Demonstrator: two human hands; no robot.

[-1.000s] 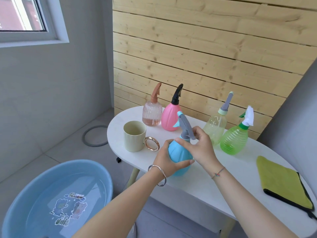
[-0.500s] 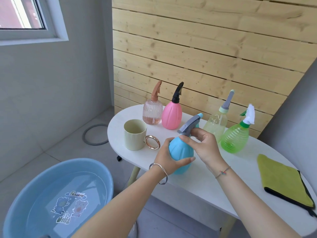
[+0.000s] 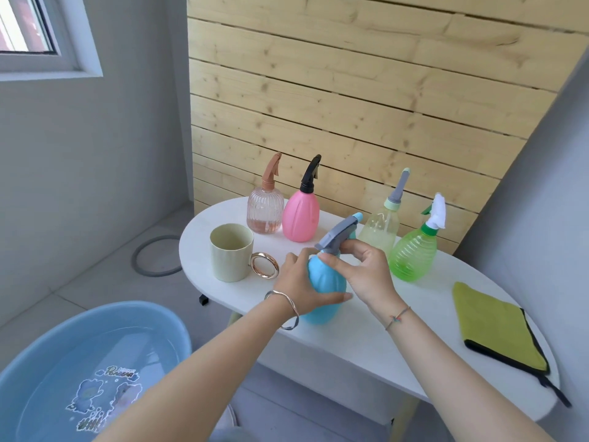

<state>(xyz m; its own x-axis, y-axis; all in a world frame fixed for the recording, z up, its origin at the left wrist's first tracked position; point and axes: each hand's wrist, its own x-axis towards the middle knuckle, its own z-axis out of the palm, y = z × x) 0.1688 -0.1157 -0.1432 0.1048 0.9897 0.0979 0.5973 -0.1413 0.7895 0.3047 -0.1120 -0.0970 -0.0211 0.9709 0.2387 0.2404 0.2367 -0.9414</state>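
White oval table [image 3: 366, 339] is used as the work surface. Light blue round plastic basin of water [image 3: 134, 304] is seen on the floor, down and left of the grip. Light blue egg-shaped plastic spray bottle [image 3: 326, 283] is stood upright on the table. Its body is wrapped by the left hand [image 3: 296, 282], with the thumb across the front. The collar just above that hold is pinched by the right hand [image 3: 366, 272], under the grey plastic trigger head [image 3: 339, 236], which is angled up and to the right. Cream mug [image 3: 231, 256] is stood just left of the grip.

Step judged: head being twisted at the collar, probably off for filling; the turn direction cannot be told. Next move calls for the body to be braced, the collar turned free and the head lifted straight up.
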